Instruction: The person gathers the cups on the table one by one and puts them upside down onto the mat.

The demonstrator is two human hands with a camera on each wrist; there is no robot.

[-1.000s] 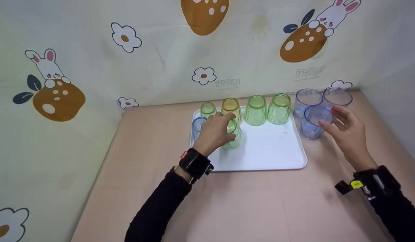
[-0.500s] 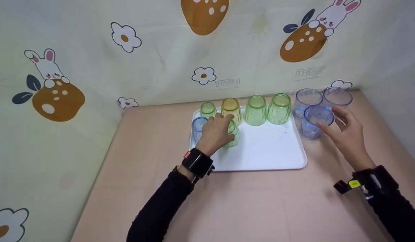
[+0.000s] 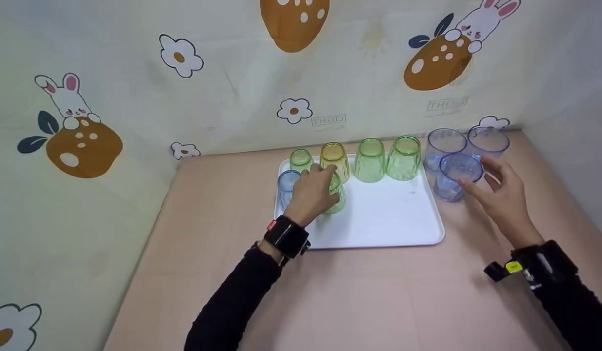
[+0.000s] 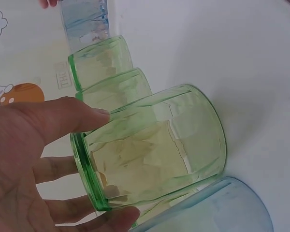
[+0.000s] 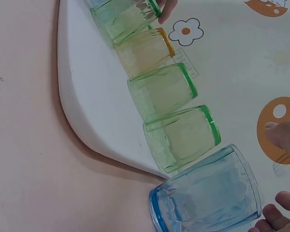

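L hand (image 3: 311, 192) clamped on front green cup (image 4: 150, 150), upside down on tray (image 3: 389, 219); R hand (image 3: 508, 197) loose, well apart.
Far L on tray, blue tumbler (image 3: 285, 190) stood upside down, partly hidden by L hand. Head view hid most of the grip; L wrist cam showed thumb on one side of the cup, fingers round the other, nr its base. Behind, L to R, also upturned: small green cup (image 3: 301, 158), yellow cup (image 3: 334, 158), 2 green cups (image 3: 370, 163). Off tray, R side: upright blue cup (image 3: 450, 189), blocking pt of 2 blue cups (image 3: 446, 139) behind. In head view R thumb overlapped its rim; R wrist cam showed thumb clear, fingers just beside rim, contact can't tell. Patterned cloth (image 3: 232, 107) at back.
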